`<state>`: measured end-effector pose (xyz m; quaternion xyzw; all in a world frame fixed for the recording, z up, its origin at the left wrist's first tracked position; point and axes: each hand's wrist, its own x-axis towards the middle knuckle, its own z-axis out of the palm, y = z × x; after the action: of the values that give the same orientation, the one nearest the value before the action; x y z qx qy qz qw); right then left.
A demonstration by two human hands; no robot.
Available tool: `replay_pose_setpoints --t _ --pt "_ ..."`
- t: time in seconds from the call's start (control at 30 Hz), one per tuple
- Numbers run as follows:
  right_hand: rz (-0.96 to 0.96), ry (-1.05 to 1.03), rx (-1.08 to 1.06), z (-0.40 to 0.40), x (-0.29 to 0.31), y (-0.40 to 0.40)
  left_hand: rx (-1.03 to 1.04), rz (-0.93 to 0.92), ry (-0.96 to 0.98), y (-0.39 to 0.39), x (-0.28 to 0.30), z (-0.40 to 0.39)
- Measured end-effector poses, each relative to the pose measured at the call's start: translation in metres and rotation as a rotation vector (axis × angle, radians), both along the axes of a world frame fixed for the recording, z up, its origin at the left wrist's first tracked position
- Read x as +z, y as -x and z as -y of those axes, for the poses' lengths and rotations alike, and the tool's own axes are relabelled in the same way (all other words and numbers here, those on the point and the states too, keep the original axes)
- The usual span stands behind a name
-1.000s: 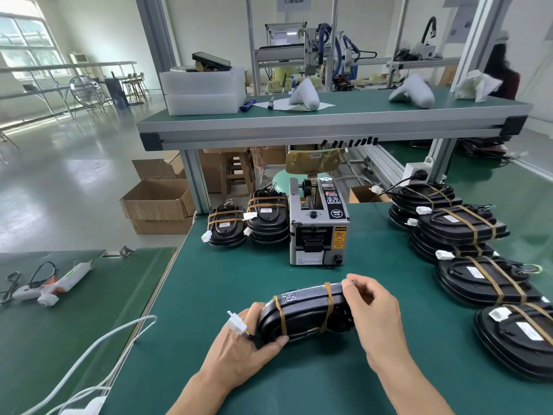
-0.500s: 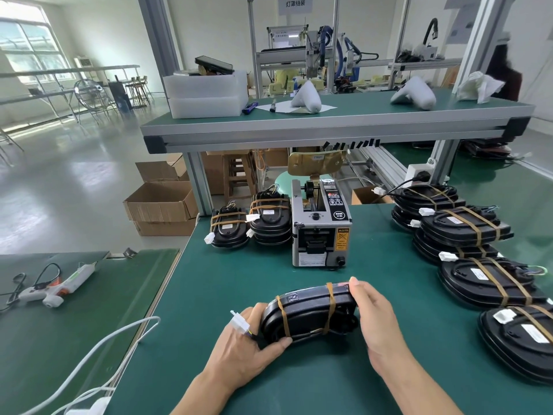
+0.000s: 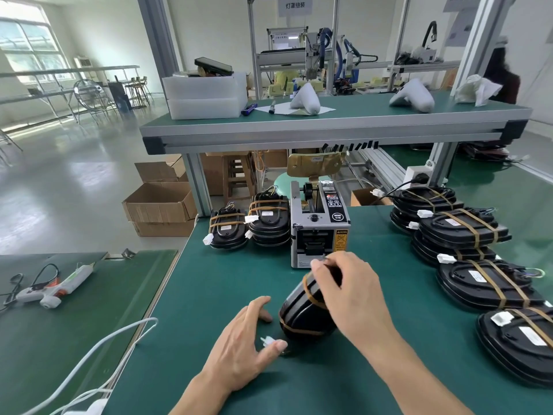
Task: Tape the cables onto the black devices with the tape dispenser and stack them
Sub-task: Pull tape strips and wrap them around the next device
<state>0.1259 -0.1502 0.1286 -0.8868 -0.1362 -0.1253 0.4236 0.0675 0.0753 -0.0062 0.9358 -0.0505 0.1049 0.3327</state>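
Device [image 3: 302,313], taped twice, stands tilted on the worktop [image 3: 209,280] in front of the dispenser [image 3: 318,227]. Two stacks sit left of the dispenser, several more right, count unclear. Right hand [image 3: 348,290] grips its top, fingers curled. Left hand [image 3: 244,344] lies beside it, fingers spread, thumb by the white connector [image 3: 267,340].

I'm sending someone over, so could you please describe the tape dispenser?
On the green workbench, look at the far edge, centre. The boxy grey tape dispenser stands right of two stacks of taped black devices; it alone has a yellow warning label.
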Motion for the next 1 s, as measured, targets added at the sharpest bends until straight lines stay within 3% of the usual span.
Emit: replay_pose_setpoints --t 0.37,0.47,0.53,0.63,0.77,1.0 --pt "0.147 0.390 0.155 -0.059 0.007 0.031 -0.051 0.066 0.051 0.000 -0.003 0.000" --pt "0.216 0.090 0.231 -0.045 0.009 0.024 -0.042 0.043 0.037 0.000 -0.008 -0.003" --pt "0.244 -0.204 0.136 -0.027 0.010 0.007 -0.033 0.067 0.023 0.000 -0.007 -0.003" --pt "-0.079 -0.471 -0.059 -0.007 0.003 -0.036 -0.027 0.106 0.021 0.002 -0.004 -0.002" --pt "-0.444 -0.463 -0.129 -0.007 -0.033 -0.084 -0.028 0.134 0.017 0.003 -0.004 -0.003" --pt "-0.523 -0.478 -0.151 -0.025 -0.046 -0.111 -0.010 0.118 0.045 0.003 -0.004 -0.002"
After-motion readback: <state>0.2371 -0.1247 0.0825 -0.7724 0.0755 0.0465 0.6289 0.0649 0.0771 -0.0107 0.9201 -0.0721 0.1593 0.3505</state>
